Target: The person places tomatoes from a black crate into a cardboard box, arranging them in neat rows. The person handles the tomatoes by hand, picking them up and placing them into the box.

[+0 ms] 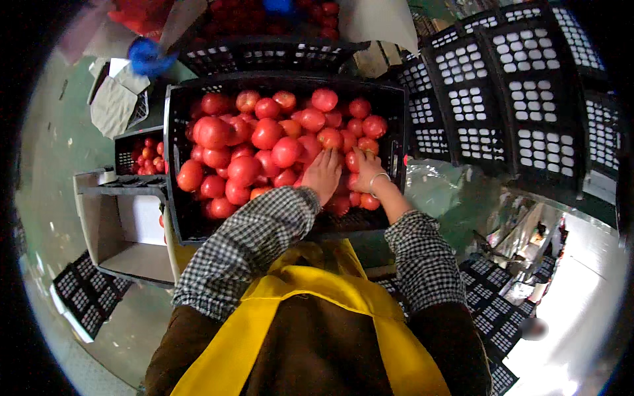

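Observation:
A black plastic crate [287,79] full of loose red tomatoes [267,133] stands before me. My left hand [324,173] lies on the tomatoes right of the crate's middle, fingers close together and pointing away from me. What is under its palm is hidden. My right hand [369,173], with a bangle on the wrist [379,184], reaches in near the right wall. Its fingers and thumb curve around a red tomato [352,162] on the side facing my left hand. Dark crate floor [356,220] shows along the near right side.
Another tomato crate [267,57] stands beyond, with a blurred blue-gloved hand [148,57] at its left. A small tomato crate [126,153] and an open carton [136,255] stand left. Tall stacked black crates [520,104] rise right; plastic film [436,193] lies below them.

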`<state>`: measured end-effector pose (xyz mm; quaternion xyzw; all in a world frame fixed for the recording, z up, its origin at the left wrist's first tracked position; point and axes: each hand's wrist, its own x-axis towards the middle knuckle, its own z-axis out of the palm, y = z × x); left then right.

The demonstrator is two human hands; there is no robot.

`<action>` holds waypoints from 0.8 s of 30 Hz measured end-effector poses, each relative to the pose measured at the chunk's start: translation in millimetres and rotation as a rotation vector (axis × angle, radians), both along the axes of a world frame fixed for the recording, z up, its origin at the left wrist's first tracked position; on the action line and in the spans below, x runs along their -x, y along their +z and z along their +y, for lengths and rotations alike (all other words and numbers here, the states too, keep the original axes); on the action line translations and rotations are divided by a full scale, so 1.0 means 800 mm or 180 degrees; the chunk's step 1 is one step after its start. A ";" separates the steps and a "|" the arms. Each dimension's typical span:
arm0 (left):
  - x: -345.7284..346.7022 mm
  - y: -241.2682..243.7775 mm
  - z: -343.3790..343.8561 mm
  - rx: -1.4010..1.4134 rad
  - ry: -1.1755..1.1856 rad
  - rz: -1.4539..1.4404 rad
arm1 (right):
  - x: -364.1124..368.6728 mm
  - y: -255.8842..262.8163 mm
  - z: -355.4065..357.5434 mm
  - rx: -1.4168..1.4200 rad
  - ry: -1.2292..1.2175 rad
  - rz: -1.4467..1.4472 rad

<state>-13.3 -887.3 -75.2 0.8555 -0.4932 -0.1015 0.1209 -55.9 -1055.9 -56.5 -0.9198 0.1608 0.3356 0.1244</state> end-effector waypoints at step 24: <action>0.016 0.027 -0.019 -0.2174 -0.1247 -0.0218 | 0.101 0.021 -0.014 -0.7411 -0.4073 -0.0125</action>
